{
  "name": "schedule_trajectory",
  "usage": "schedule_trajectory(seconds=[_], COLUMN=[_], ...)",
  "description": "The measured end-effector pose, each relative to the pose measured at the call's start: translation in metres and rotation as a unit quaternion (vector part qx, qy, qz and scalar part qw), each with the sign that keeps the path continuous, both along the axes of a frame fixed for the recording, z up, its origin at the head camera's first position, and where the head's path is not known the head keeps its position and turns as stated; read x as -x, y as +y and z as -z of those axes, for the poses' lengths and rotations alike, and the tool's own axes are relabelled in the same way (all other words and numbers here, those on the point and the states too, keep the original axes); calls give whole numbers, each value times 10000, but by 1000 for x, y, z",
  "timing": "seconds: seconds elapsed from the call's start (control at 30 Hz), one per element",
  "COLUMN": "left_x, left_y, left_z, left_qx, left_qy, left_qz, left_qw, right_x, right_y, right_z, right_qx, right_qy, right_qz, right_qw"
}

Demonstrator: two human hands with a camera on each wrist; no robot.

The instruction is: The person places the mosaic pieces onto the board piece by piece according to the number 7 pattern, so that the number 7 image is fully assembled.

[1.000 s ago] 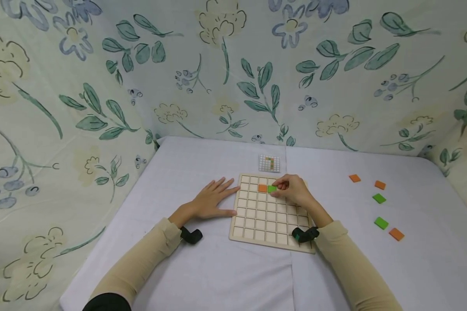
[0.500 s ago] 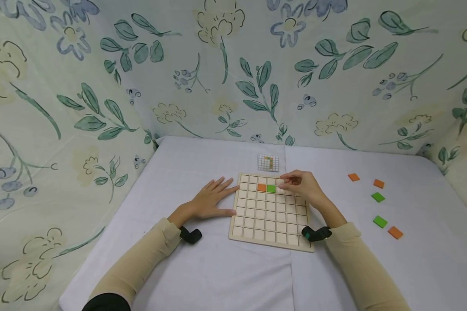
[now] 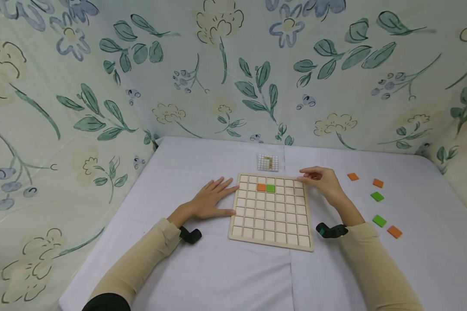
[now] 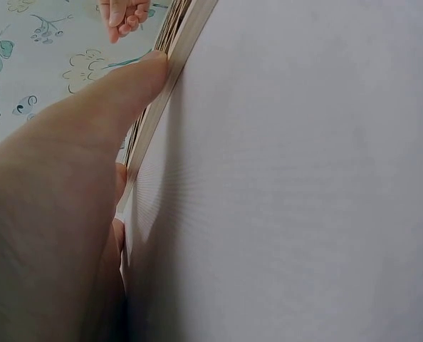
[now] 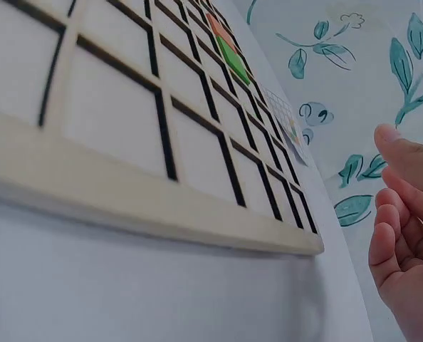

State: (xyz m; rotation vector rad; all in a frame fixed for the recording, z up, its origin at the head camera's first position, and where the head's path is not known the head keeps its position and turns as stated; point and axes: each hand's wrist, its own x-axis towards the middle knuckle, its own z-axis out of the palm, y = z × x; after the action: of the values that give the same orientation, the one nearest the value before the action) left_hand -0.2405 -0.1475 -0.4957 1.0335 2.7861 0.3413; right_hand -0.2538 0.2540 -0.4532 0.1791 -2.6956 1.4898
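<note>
our hands flank the grid board.
left hand [image 3: 212, 201] lies with fingers spread flat against the wooden board [image 3: 271, 230]'s left edge, steadying it; right hand [image 3: 324, 181], fingers loosely curled and holding nothing, hovers at its far right corner, orange tile [image 3: 261, 187] and green tile [image 3: 270, 188] seated mid-counter.

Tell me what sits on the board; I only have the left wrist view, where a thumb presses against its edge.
Observer: Two tiles lie in the wooden board: an orange tile and a green tile, side by side in the second row from the far edge.
Operator: The hand at the top of my picture, does it hold a tile?
Observer: No. The right hand is at the board's far right corner, fingers loosely curled and empty.
Operator: Any tiles off the board?
Observer: Five loose tiles lie on the white cloth to the right of the board: three orange, two green.
</note>
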Motion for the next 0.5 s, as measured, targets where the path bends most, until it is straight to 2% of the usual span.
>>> schedule_trajectory(seconds=[0.3,0.5], left_x=[-2,-1], left_y=[0,1], left_z=[-2,-2], left_qx=[18,-14], left_qy=[-105,-133], left_qz=[-23,-52], left_qw=[9999,9999], right_x=[-2,-2], right_y=[27,44], right_z=[-1,2], right_qx=[-9,-40], right_qy=[-24,53], right_qz=[583,1237], right_qw=[9983,9923])
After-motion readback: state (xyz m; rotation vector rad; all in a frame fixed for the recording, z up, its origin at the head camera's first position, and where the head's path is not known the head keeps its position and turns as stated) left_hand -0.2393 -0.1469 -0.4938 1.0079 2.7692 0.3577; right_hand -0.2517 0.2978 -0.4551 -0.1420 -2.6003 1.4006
